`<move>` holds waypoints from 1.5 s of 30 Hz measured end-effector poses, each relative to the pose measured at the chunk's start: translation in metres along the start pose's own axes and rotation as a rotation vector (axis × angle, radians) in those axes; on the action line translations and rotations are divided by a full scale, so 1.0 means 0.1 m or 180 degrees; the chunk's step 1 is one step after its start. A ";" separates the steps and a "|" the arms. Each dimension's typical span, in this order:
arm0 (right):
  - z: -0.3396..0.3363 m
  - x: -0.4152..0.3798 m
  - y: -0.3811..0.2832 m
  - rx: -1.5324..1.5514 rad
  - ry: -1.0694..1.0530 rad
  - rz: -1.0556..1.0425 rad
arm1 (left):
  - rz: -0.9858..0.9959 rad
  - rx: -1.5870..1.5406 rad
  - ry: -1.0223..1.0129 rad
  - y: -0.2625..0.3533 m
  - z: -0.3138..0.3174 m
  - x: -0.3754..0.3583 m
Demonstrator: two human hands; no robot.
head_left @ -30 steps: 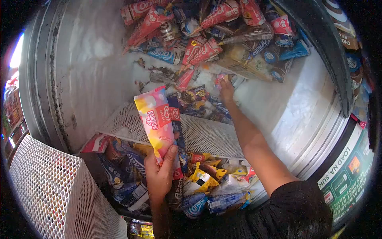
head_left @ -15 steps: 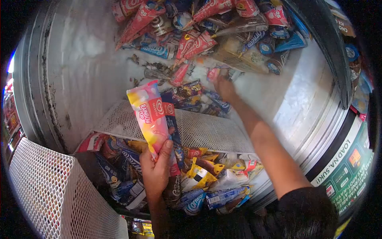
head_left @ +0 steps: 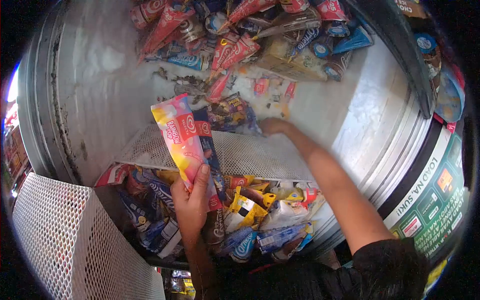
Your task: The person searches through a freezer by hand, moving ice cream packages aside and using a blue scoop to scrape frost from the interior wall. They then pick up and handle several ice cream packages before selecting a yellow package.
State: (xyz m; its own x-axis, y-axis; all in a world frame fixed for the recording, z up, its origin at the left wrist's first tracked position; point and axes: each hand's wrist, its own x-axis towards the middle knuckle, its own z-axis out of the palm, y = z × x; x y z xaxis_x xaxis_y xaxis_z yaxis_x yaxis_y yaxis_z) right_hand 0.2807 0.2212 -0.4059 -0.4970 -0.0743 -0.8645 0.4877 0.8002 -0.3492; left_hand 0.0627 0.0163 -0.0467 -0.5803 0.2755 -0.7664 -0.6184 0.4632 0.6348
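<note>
My left hand [head_left: 192,192] is closed around a pink and yellow Rainbow Pop ice pop pack [head_left: 177,132], held upright. Behind it, in the same grip, stands a dark blue ice cream pack [head_left: 209,150] with a red label. Past the white mesh divider [head_left: 245,150], my right hand [head_left: 272,126] reaches down beside a dark purple ice cream wrapper [head_left: 232,111] on the freezer floor. Its fingers are blurred and partly hidden, so what they grip does not show. A small pink packet [head_left: 260,86] lies on the frost above that hand.
Red and blue Cornetto cones [head_left: 235,52] pile at the freezer's far end, beside a frosted box [head_left: 290,62]. Several cones and yellow packs [head_left: 247,207] fill the near compartment. A white mesh basket [head_left: 50,225] stands at left. The dark lid edge [head_left: 400,55] slants at upper right.
My right hand has moved away from the small pink packet, nearer to me and the mesh divider. My left hand still holds the packs. The whole view has shifted slightly.
</note>
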 end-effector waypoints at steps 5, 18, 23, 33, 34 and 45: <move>-0.38 -0.03 0.24 -0.0359 0.1533 0.0830 | 0.0047 0.0132 0.0047 0.00 -0.01 -0.02; -0.40 0.31 0.39 0.0593 0.0823 0.1140 | -0.0065 0.0181 0.0123 0.04 0.02 0.00; -0.05 0.06 -0.22 0.1889 0.2020 0.1464 | -0.0185 0.0158 0.0152 -0.02 0.04 -0.01; -0.70 0.30 -1.70 0.1831 0.0673 -0.0806 | -0.0145 0.0015 0.0067 -0.07 0.02 0.03; -0.67 0.29 -1.79 0.1862 0.0694 -0.0832 | -0.0147 0.0122 0.0065 -0.07 0.01 0.04; -0.87 -0.56 -0.08 -0.1896 -0.0109 -0.0508 | -0.0164 0.0211 0.0077 0.01 0.05 0.01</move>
State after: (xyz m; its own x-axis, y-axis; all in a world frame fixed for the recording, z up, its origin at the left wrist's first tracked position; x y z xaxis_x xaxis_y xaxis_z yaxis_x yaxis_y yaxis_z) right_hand 0.2428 0.2706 -0.3233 -0.5028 -0.2318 -0.8328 -0.0804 0.9717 -0.2219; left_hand 0.0640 0.0210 -0.0478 -0.5619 0.2297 -0.7947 -0.6118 0.5311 0.5862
